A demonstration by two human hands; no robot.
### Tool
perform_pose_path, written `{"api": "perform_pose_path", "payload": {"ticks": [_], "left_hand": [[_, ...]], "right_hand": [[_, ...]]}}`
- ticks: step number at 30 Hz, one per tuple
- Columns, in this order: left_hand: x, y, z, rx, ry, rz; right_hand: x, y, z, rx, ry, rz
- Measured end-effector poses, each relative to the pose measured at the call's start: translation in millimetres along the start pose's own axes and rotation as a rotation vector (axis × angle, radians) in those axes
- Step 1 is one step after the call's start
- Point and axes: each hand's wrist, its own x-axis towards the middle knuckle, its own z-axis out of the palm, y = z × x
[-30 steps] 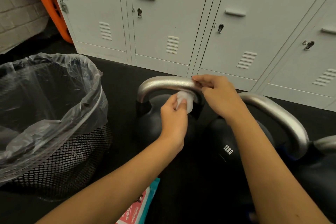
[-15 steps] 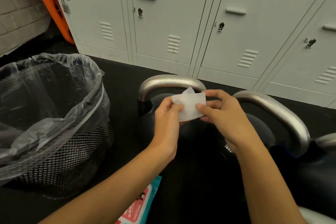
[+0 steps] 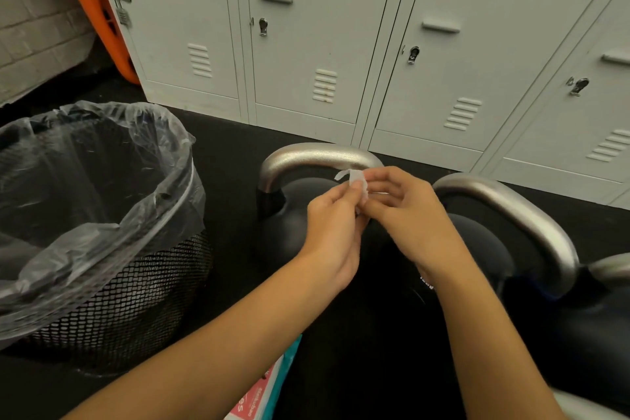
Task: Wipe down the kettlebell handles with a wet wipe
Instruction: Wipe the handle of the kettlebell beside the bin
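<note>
both hands meet at centre frame: left hand (image 3: 332, 225) and right hand (image 3: 405, 215) pinch the small white crumpled wet wipe (image 3: 356, 181) with curled fingertips, probably refolding it, just below the silver curved steel kettlebell handle (image 3: 313, 155) at 12 o'clock.

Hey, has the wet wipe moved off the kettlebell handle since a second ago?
Yes. The wet wipe has come off the left kettlebell handle toward the person, pinched between both hands in front of it.

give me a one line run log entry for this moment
left hand: pinches wet wipe | right hand: pinches wipe | kettlebell handle: untouched
</note>
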Motion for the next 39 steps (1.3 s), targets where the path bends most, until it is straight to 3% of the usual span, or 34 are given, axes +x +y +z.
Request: {"api": "perform_pose_path", "payload": {"ticks": [3,5,7,10,13,22,27,31,36,39], "left_hand": [[4.4,-3.0,3.6,0.031,0.13,0.041],[6.9,-6.3,3.5,0.085,0.202,0.094],[9.8,-9.6,4.9,0.127,0.252,0.149],[16.7,-12.8,8.8,0.155,0.271,0.235],[20.9,-20.3,12.1,0.171,0.19,0.257],[32.2,-46.3,3.0,0.466,0.08,0.211],[41.5,-31.3,-2.2,0.4,0.11,0.27],[38.5,-46.8,-8.6,0.485,0.019,0.262],[47.9,-27.7,-8.3,0.404,0.123,0.328],[40.3,-33.6,-4.6,0.436,0.105,0.313]], "right_hand": [[5.8,0.6,-11.0,0.051,0.103,0.053],[10.7,-1.4,-14.7,-0.017,0.244,0.049],[14.8,-7.8,-12.4,-0.095,0.284,0.044],[24.2,-16.7,-3.2,-0.201,0.169,0.061],[32.6,-19.9,0.7,-0.292,0.083,0.05],[35.8,-13.8,-9.6,-0.239,0.059,0.084],[30.3,-11.7,-9.6,-0.144,0.042,0.039],[37.2,-9.7,-8.0,-0.174,0.059,-0.009],[49.7,-10.2,-9.5,-0.27,0.038,-0.066],[56.4,-12.1,-16.8,-0.325,-0.02,-0.085]]}}
